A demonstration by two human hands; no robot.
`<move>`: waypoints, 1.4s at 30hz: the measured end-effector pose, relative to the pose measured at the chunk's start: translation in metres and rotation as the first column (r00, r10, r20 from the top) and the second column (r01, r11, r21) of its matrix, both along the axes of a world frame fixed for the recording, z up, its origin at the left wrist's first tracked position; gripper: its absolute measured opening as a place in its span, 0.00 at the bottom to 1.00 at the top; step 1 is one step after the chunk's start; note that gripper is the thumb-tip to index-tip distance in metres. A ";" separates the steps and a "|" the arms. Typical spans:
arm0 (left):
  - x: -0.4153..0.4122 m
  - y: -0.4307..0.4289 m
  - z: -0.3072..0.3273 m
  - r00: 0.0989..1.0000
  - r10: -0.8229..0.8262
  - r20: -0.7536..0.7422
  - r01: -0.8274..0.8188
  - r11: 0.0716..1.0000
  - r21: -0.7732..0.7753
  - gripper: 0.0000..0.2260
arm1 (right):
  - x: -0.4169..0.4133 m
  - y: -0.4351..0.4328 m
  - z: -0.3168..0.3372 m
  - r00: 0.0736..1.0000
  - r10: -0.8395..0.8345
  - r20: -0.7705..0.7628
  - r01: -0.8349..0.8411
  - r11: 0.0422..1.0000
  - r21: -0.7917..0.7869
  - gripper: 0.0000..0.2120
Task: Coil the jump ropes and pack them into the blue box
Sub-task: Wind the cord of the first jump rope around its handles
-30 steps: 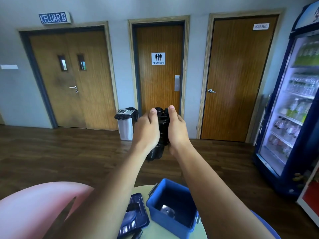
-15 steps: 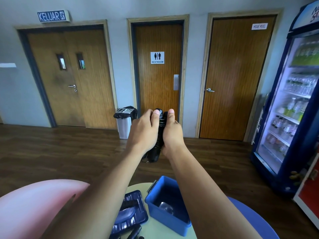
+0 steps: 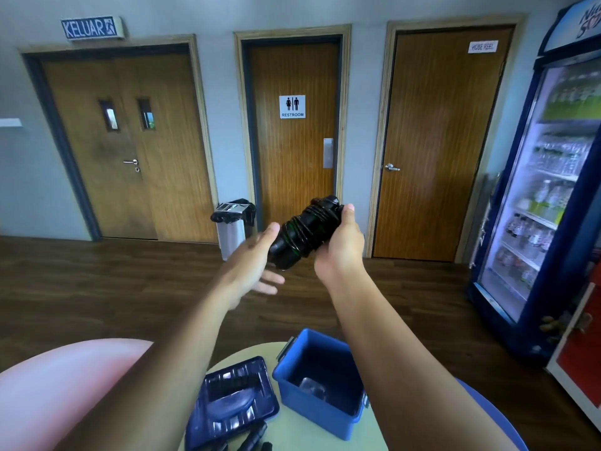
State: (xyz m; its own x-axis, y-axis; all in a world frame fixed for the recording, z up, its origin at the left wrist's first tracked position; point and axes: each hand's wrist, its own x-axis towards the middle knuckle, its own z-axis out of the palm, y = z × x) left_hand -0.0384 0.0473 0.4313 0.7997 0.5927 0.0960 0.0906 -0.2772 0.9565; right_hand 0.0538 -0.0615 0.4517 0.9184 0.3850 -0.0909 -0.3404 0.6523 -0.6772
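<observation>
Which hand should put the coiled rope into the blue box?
Right. The right hand grips the coiled rope, and the blue box sits below that forearm; the left hand is open.

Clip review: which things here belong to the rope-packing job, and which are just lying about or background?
Job: coiled jump rope, gripped by the right hand; left hand, open beside it; blue box; lid; black handles, probably another rope.

Background: bin; drinks fridge; restroom door.
</observation>
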 end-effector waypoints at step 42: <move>0.019 0.005 0.017 0.991 0.131 0.037 -0.131 0.991 -0.002 0.23 | 0.001 -0.002 -0.021 0.851 -0.272 0.450 0.478 0.756 -0.448 0.23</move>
State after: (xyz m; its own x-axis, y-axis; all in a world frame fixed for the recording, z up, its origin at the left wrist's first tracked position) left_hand -0.0194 0.0523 0.4486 0.7110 0.6920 0.1247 0.0903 -0.2657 0.9598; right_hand 0.0548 -0.0639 0.4304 0.9853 -0.0131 0.1702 0.1697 0.1817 -0.9686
